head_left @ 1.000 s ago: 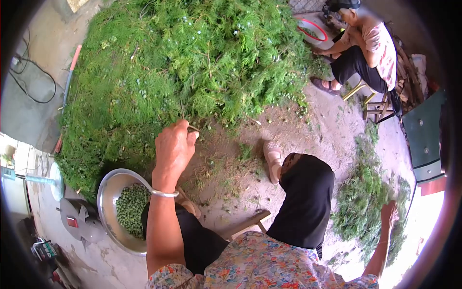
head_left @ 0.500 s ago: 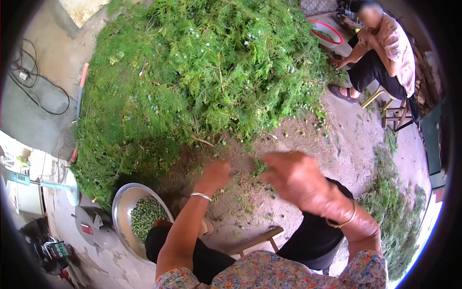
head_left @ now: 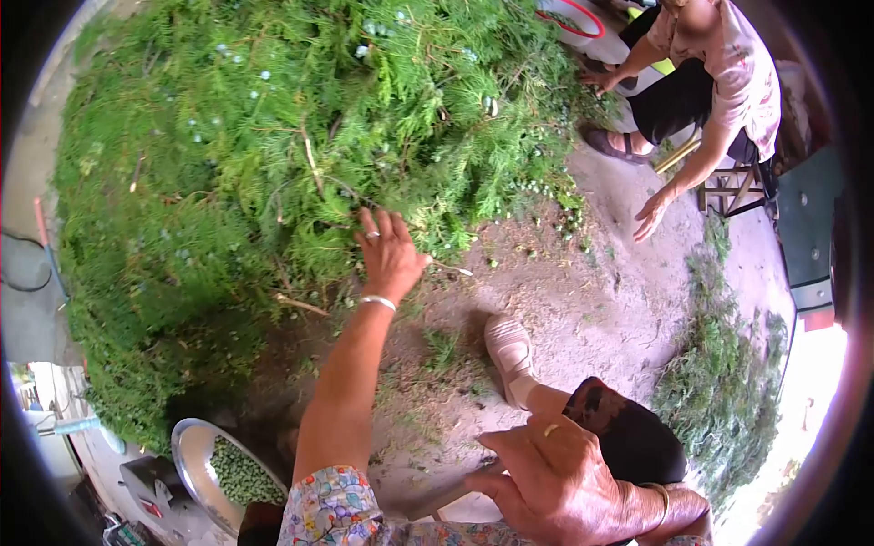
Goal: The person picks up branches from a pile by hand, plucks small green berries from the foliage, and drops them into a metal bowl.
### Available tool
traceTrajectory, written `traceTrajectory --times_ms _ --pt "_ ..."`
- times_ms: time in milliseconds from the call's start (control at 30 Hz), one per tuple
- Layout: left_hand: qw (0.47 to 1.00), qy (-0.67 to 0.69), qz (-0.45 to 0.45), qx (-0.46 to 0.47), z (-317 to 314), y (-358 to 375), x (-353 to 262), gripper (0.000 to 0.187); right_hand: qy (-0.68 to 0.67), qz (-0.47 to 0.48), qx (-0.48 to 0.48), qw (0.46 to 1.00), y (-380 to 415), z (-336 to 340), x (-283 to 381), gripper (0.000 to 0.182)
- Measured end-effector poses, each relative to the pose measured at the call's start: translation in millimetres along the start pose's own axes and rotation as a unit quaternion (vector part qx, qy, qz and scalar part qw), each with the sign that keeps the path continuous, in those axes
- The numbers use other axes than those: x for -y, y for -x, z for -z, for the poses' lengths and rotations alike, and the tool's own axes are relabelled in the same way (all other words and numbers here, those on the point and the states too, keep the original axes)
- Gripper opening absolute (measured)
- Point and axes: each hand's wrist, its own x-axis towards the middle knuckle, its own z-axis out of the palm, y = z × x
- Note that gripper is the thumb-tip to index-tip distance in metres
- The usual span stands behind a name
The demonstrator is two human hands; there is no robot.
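My left hand (head_left: 391, 255) reaches to the near edge of a big heap of green cypress-like branches (head_left: 300, 136). Its fingers are stretched out and slightly apart, with the tips at the foliage and a twig. Pale bluish berries dot the branches. Close to the camera, my right hand (head_left: 551, 478) is above my lap, fingers bent, with a gap between thumb and forefinger; I see nothing held there. A metal basin (head_left: 187, 464) with many small green berries (head_left: 241, 471) stands at lower left, apart from both hands.
A co-worker (head_left: 728, 82) sits on a stool (head_left: 731, 189) at upper right, beside a red-rimmed bucket (head_left: 587, 23). More cut greenery (head_left: 719, 382) lies along the right. A long-handled tool (head_left: 47, 241) lies at the left. My shoe (head_left: 510, 346) rests on the littered ground.
My left hand has moved forward to the heap and its fingers have opened. My right hand has drawn back toward my lap. The view has shifted, and the co-worker's arm now hangs outstretched.
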Motion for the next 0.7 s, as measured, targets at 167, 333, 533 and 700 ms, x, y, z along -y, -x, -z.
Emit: traceTrajectory --times_ms 167,333,533,700 --pt "0.991 0.064 0.088 0.085 -11 -54 10 0.104 -0.044 -0.052 -0.042 0.997 -15 11 -17 0.036" --pt "0.995 0.074 0.049 0.045 -70 -62 21 0.066 -0.033 -0.101 -0.034 0.994 -21 10 -29 0.035" --pt "0.992 0.122 0.004 -0.043 -71 -16 20 0.053 -0.061 -0.019 0.049 0.997 -27 1 -38 0.036" --pt "0.993 0.065 -0.034 0.090 -47 81 36 0.050 -0.039 0.001 0.058 0.998 -7 0 -16 0.037"
